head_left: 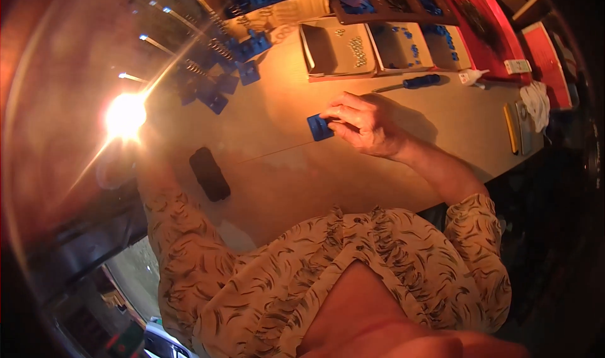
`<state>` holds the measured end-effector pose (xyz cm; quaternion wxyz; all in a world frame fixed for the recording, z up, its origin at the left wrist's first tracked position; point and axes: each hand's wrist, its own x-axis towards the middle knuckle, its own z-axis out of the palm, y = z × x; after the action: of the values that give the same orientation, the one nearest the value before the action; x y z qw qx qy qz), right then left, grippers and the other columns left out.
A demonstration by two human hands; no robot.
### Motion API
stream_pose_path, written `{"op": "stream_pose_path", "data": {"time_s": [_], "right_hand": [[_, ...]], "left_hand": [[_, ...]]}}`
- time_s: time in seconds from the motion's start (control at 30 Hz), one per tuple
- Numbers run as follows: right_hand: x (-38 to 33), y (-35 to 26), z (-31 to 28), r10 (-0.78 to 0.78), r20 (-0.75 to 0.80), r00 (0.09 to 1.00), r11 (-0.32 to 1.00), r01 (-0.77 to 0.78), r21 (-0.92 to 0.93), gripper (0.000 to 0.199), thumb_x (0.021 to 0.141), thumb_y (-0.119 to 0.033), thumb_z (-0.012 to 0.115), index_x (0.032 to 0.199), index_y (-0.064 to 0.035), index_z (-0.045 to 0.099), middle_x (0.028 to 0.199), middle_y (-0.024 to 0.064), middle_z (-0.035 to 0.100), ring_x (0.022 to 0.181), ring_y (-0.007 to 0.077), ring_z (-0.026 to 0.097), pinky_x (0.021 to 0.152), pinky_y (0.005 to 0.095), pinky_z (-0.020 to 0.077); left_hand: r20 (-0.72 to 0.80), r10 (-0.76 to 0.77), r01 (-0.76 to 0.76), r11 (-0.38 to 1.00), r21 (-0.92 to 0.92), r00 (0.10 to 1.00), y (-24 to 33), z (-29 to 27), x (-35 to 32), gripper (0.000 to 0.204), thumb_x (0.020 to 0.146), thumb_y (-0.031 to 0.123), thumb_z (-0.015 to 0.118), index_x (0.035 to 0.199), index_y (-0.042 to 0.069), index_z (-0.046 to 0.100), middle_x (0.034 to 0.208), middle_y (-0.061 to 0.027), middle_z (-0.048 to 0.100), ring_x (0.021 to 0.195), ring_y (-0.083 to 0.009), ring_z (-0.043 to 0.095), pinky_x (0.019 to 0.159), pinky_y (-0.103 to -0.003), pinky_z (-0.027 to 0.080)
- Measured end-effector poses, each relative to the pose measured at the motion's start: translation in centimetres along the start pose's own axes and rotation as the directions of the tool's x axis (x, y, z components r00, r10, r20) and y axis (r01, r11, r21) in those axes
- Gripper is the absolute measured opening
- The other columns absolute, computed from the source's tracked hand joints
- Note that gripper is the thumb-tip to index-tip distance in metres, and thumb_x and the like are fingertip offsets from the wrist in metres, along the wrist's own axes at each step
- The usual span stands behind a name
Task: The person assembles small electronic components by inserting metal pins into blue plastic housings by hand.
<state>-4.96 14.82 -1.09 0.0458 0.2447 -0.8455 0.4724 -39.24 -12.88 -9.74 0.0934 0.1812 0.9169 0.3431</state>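
Note:
Over the middle of the table, my right hand [365, 126] has its thumb and fingers closed on a small square blue plastic piece [320, 128]. A thin straight line, perhaps a wire or a mark on the tabletop, runs leftward from near that piece. My left forearm [159, 176] reaches up at the left, and the hand at its end is lost in the glare of a bright lamp [126, 117]. Beside this forearm lies a dark oblong object [210, 174]. Beyond it are several blue plastic pieces [217, 87], and metal rods with coil springs [219, 48] rise among them.
Small open boxes [340, 74] hold metal bits and blue parts. Behind them are a brown divided tray [403, 15] and a red tray [504, 49]. A blue-handled screwdriver [421, 81], a white bottle [471, 76], a yellow tool [510, 128] and a white cloth [535, 105] lie rightward.

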Motion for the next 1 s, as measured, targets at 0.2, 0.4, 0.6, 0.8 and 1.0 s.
{"op": "stream_pose_path", "data": {"time_s": [0.2,0.4,0.6,0.8,1.0], "right_hand": [[0.2,-0.2,0.1,-0.012,0.008,1.000,0.999,0.012,0.048,0.022,0.088,0.001,0.070,0.109,0.0002,0.067,0.103,0.0107,0.063,0.089,0.0254,0.066,0.075,0.0350,0.0544],[0.2,-0.2,-0.1,-0.010,0.012,1.000,0.999,0.010,0.032,0.022,0.088,0.001,0.070,0.110,-0.0004,0.067,0.103,0.0107,0.063,0.089,0.0252,0.066,0.076,0.0343,0.0546],[0.2,1.2,0.3,-0.137,-0.027,0.990,0.987,0.134,-0.088,0.026,0.089,-0.003,0.071,0.114,-0.0031,0.068,0.112,0.0133,0.063,0.101,0.0293,0.066,0.083,0.0368,0.0555],[-0.2,0.8,0.5,-0.030,0.004,1.000,0.999,0.030,-0.041,0.030,0.086,-0.011,0.075,0.115,-0.0039,0.068,0.112,0.0116,0.064,0.103,0.0300,0.066,0.085,0.0394,0.0560],[-0.6,0.2,0.5,-0.034,0.015,0.999,0.983,0.036,-0.183,0.050,0.081,-0.021,0.080,0.125,-0.0039,0.063,0.124,0.0126,0.060,0.116,0.0320,0.060,0.096,0.0428,0.0522]], "left_hand": [[-0.032,-0.059,0.056,0.996,-0.066,0.998,-0.4,-0.8,1.2,0.045,0.096,0.039,0.059,0.121,0.003,0.069,0.122,-0.0269,0.067,0.114,-0.0423,0.064,0.097,-0.045,0.049],[-0.104,-0.222,0.215,0.974,-0.077,0.969,-5.2,-6.0,-2.4,0.045,0.096,0.039,0.060,0.120,0.003,0.069,0.122,-0.0270,0.067,0.114,-0.0422,0.064,0.097,-0.045,0.049],[-0.170,-0.355,0.340,0.934,-0.115,0.919,-8.3,-9.9,-4.9,0.045,0.096,0.040,0.060,0.120,0.003,0.069,0.122,-0.0271,0.067,0.114,-0.0420,0.064,0.096,-0.045,0.049],[-0.225,-0.468,0.440,0.882,-0.167,0.854,-10.7,-12.2,-7.5,0.046,0.096,0.040,0.060,0.120,0.002,0.069,0.122,-0.0271,0.067,0.114,-0.0419,0.064,0.096,-0.044,0.049],[-0.300,-0.589,0.537,0.808,-0.243,0.751,-12.4,-14.5,-13.3,0.046,0.096,0.041,0.060,0.120,0.002,0.069,0.122,-0.0272,0.067,0.114,-0.0417,0.064,0.096,-0.044,0.049]]}}
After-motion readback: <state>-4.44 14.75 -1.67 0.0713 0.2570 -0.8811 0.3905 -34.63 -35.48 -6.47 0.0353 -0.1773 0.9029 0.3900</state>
